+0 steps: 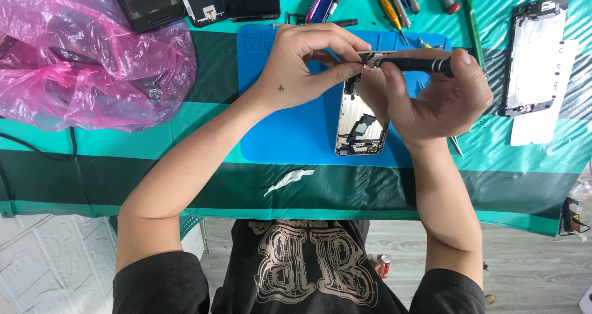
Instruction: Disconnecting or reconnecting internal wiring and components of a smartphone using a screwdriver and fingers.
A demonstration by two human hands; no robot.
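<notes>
1. We steady the opened silver phone chassis (361, 120), lying on the blue silicone mat (290, 129), with our left hand (302, 61) pinching its top edge.
2. Our right hand (431, 98) grips the black precision screwdriver (416, 64), fingers closed round it.
3. We judge the chassis light, stiff and fragile; the edges are the safest hold.
4. The screwdriver's tip and the screw are hidden by our fingers.

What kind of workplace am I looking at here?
Most likely a phone repair bench. An opened phone body lies on a blue work mat, the right hand holds a black screwdriver to it, and a row of hand tools and a separate phone frame lie nearby.
</notes>
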